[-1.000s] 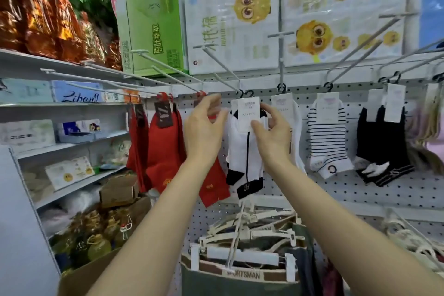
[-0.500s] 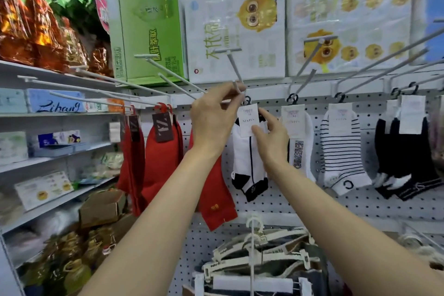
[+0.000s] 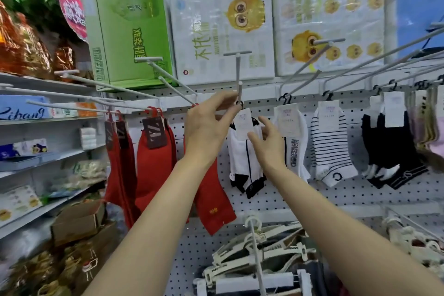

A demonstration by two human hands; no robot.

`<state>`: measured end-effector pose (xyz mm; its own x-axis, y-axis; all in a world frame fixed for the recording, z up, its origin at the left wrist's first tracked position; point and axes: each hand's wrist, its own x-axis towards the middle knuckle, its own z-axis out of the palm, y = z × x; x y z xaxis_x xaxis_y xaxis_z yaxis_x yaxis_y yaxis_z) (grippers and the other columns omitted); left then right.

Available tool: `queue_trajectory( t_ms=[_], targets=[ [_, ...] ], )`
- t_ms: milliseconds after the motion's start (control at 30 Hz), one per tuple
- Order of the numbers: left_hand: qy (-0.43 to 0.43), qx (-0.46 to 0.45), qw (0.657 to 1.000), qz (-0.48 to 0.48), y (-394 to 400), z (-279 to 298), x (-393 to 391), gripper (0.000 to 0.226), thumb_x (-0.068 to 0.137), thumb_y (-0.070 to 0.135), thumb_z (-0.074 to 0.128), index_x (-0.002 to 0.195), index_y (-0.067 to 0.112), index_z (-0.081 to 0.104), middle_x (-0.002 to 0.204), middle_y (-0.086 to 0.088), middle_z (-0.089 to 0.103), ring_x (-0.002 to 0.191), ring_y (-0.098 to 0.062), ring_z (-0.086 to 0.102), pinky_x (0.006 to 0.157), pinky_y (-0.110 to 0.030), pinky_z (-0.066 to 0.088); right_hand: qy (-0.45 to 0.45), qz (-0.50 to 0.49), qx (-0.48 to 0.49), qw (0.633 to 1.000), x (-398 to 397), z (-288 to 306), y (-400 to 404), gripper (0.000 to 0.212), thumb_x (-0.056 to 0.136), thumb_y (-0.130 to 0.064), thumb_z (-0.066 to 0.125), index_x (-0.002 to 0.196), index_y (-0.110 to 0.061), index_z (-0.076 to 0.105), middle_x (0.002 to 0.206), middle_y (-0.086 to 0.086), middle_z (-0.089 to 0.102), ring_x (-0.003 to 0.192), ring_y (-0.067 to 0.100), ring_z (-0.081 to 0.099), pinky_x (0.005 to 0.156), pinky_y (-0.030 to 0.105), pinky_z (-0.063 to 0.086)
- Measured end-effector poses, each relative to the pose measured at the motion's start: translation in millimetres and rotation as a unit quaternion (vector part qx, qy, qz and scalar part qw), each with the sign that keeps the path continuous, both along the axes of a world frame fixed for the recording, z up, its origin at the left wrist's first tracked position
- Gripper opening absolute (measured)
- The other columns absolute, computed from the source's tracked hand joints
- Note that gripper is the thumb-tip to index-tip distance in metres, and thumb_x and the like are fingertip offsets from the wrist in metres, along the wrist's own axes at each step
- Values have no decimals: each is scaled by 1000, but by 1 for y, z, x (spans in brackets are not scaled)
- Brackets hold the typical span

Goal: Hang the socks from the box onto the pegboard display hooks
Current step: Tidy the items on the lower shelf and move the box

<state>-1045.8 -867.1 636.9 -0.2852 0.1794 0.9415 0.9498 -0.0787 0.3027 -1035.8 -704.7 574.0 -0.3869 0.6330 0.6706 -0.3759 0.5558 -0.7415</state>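
Note:
A white ankle sock with black trim hangs in front of the white pegboard under its paper card. My left hand pinches the sock's small black hanger loop at the tip of a white peg hook that points toward me. My right hand is just right of the card, fingers relaxed, thumb touching the card's lower edge. Whether the loop is over the peg I cannot tell.
Red socks hang on the left pegs. A white lettered sock, a striped sock and black socks hang to the right. White clip hangers crowd a lower rail. A cardboard box sits lower left by shelves.
Both hands rose with the sock toward the peg tip. My left hand went from the card's side to pinching the loop. My right hand loosened and slid lower on the card.

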Motion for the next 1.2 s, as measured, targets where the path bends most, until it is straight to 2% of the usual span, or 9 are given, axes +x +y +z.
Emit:
queue_trajectory(
  t_ms=[67, 133, 300, 400, 533, 767, 900, 1000, 1200],
  targets=[
    [-12, -15, 999, 30, -2, -13, -2, 23, 89, 26, 72, 112, 24, 72, 103, 17, 72, 96, 3, 67, 87, -23, 55, -5, -16, 33, 999, 7, -6, -2, 52, 93, -16, 62, 143, -15, 47, 138, 4, 55, 128, 16, 50, 107, 34, 42],
    [-22, -33, 997, 60, -5, -32, -3, 26, 90, 32, 70, 115, 27, 70, 108, 16, 71, 100, 0, 66, 91, -30, 54, 0, -29, 70, 997, 18, -12, -4, 50, 93, -20, 62, 141, -16, 49, 134, 1, 58, 121, 12, 54, 104, 36, 46],
    [-19, -93, 989, 111, -11, -86, 11, 27, 89, 33, 71, 114, 27, 68, 122, 15, 64, 118, -7, 56, 100, -26, 44, 15, -44, 178, 983, 62, -40, -17, 43, 94, -19, 63, 136, -15, 54, 125, -6, 59, 113, 8, 55, 97, 25, 47],
    [-23, -125, 985, 113, -17, -115, 19, 28, 88, 33, 72, 114, 24, 69, 122, 12, 64, 116, -9, 56, 99, -24, 43, 2, -60, 216, 975, 88, -67, -26, 40, 93, -20, 65, 131, -12, 58, 121, -3, 62, 113, 12, 58, 96, 28, 48],
    [-16, -145, 984, 98, -34, -150, 32, 30, 87, 31, 73, 114, 22, 69, 117, 11, 65, 113, -10, 58, 95, -27, 46, -21, -91, 245, 965, 126, -106, -43, 34, 94, -30, 60, 124, -14, 62, 117, -6, 63, 112, 10, 57, 95, 29, 48],
    [-60, -181, 982, -3, -80, -212, 61, 24, 87, 35, 70, 110, 28, 70, 118, 18, 63, 115, -3, 54, 98, -20, 41, -68, -158, 216, 961, 186, -174, -97, 34, 91, -31, 60, 117, -10, 67, 115, 0, 66, 111, 14, 59, 96, 25, 45],
    [-104, -241, 963, -60, -109, -255, 84, 22, 88, 40, 68, 109, 36, 70, 122, 27, 58, 120, 10, 46, 101, -8, 30, -102, -189, 183, 959, 223, -217, -145, 32, 92, -30, 57, 116, -11, 66, 116, -3, 64, 115, 9, 54, 102, 17, 38],
    [-121, -272, 949, -107, -125, -291, 103, 23, 87, 40, 68, 110, 36, 70, 122, 26, 59, 121, 2, 50, 100, -15, 35, -149, -206, 155, 955, 251, -257, -178, 33, 93, -31, 56, 119, -12, 66, 117, -4, 63, 115, 8, 55, 100, 20, 41],
    [-137, -359, 908, -167, -142, -375, 145, 23, 85, 30, 75, 107, 31, 71, 118, 22, 61, 115, -2, 54, 98, -20, 40, -255, -245, 92, 931, 315, -342, -223, 31, 93, -33, 57, 117, -15, 66, 115, -6, 64, 110, 11, 58, 96, 23, 44]
  ],
)
